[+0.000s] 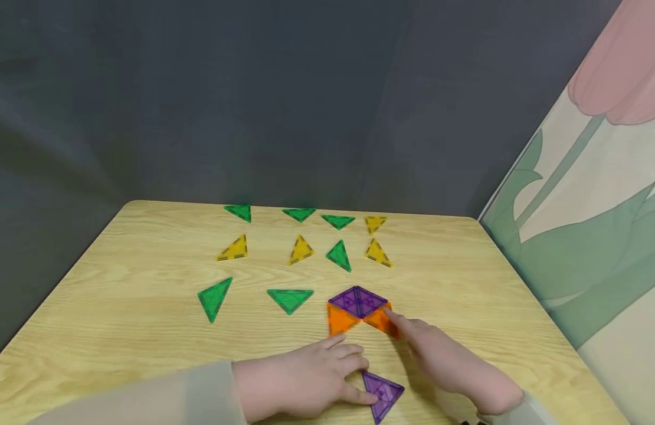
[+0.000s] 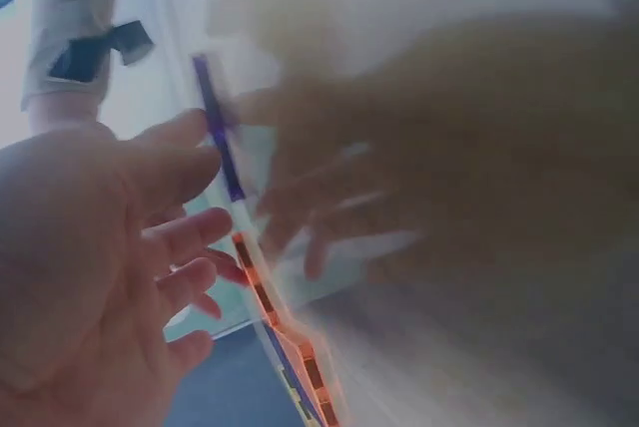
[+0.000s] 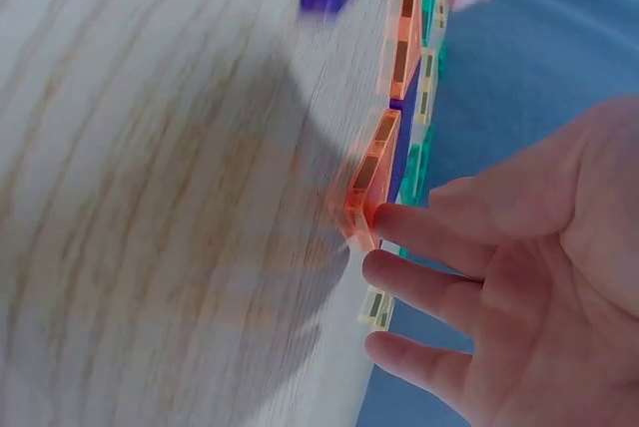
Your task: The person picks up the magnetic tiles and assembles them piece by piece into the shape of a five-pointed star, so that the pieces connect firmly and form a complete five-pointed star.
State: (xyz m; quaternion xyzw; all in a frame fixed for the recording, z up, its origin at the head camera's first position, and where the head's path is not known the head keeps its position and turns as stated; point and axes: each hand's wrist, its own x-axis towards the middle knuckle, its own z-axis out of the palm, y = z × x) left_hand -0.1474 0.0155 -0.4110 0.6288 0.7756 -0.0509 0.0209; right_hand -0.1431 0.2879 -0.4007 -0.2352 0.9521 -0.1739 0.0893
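My left hand point(image 1: 317, 378) lies low over the table, its thumb point(image 1: 362, 395) on a loose purple triangular tile point(image 1: 383, 395) and its fingers spread. One left fingertip overlaps the near corner of an orange triangular tile point(image 1: 340, 320) in the head view. With fingers extended, my right hand point(image 1: 444, 360) touches a second orange tile point(image 3: 374, 183) at its outer end. Both orange tiles lie against two purple tiles point(image 1: 358, 301) joined side by side. The left wrist view shows the loose purple tile point(image 2: 218, 128) edge-on beside the left thumb and finger.
Beyond the hands, several green triangles point(image 1: 290, 300) and yellow triangles point(image 1: 301, 249) lie spread in loose rows on the wooden table point(image 1: 147, 283). A dark curtain point(image 1: 264, 100) hangs behind the far edge. Floral fabric point(image 1: 598, 236) rises along the right side.
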